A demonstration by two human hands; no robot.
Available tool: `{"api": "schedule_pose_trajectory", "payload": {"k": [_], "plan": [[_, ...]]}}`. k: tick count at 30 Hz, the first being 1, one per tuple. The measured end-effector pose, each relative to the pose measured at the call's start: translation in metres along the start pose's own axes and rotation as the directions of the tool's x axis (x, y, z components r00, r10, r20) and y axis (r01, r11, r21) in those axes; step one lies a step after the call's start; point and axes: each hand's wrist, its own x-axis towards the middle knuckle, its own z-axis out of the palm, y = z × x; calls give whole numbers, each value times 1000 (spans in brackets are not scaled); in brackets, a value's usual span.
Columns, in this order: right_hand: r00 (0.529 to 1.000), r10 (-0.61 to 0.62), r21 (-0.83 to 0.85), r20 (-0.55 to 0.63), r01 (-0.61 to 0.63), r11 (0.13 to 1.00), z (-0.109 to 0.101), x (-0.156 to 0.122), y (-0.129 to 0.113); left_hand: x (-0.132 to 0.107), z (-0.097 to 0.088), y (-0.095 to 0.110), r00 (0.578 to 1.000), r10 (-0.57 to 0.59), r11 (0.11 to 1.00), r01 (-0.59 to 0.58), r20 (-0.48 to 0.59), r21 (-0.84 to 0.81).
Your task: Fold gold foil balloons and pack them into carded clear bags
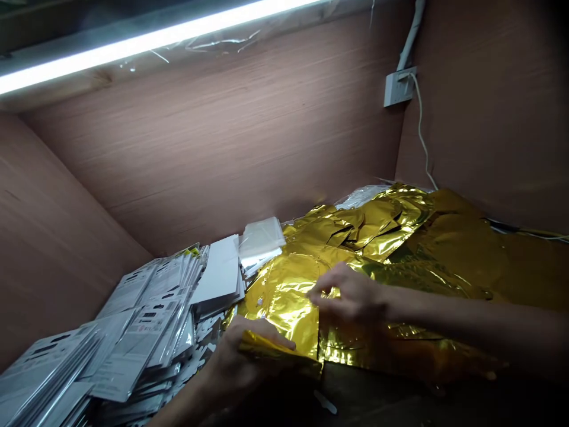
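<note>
Brown wooden walls (pixel 249 130) are enclosing a work booth on three sides, seen from above by the person working in it. A crumpled heap of gold foil (pixel 400 231) is spreading over the right half of the dark tabletop (pixel 377 406) and reaching back to the right wall. On the left, a sloping pile of printed packaging cards (pixel 133 332) is leaning against the left wall, with a small stack of plain white cards (pixel 222 273) lying on its upper end, just beside the foil. A long light tube (pixel 146 41) is glowing along the top edge of the back wall.

At the near edge of the heap, a gold foil sheet (pixel 284 302) is lying flat between both hands, in the lower middle of the view. The left hand (pixel 240 356) is coming in from the bottom edge. Its fingers are closing round the sheet's folded near-left corner, with the thumb pressing on top and the other fingers hidden underneath. The right hand (pixel 351 293) is reaching in from the right. Its fingers are bending close together and pinching the top of the same sheet near its middle.

A white wall socket (pixel 399 87) is sitting high in the back right corner, and a thin white cable (pixel 422 136) is trailing down from it behind the foil.
</note>
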Motion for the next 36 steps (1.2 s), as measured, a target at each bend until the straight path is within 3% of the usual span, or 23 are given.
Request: {"api": "schedule_pose_trajectory", "payload": {"k": [2, 5, 10, 15, 18, 20, 23, 27, 32, 36], "plan": [[968, 229, -131, -100, -241, 962, -9, 15, 18, 4, -2, 5, 998, -32, 999, 33, 58, -15], [912, 386, -223, -140, -409, 885, -6, 31, 35, 9, -3, 8, 988, -18, 997, 30, 156, -77], [871, 476, -168, -124, -491, 855, 8, 40, 39, 11, 0, 2, 922, 17, 990, 40, 387, -138], [822, 561, 57, -100, -558, 828, -3, 47, 46, 7, 2, -3, 919, 58, 996, -24, 390, -90], [812, 577, 276, -92, -536, 798, -7, 54, 50, 4, 3, -14, 940, 121, 993, -115, 318, -38], [817, 571, 409, -77, -496, 766, -5, 58, 50, 3, 5, -25, 966, 143, 989, -148, 217, 5], [818, 573, 524, -43, -470, 710, 6, 62, 46, 2, 8, -35, 987, 92, 995, -95, 133, 17], [834, 552, 566, -28, -442, 696, 20, 58, 43, 0, 12, -29, 979, 78, 997, -77, 187, -9], [833, 533, 583, -151, -360, 728, 21, 54, 47, 0, 12, -17, 953, 156, 988, -149, 258, -46], [848, 507, 689, -155, -275, 671, 29, 55, 42, 3, 9, -18, 927, 218, 976, -209, 307, -62]]}}
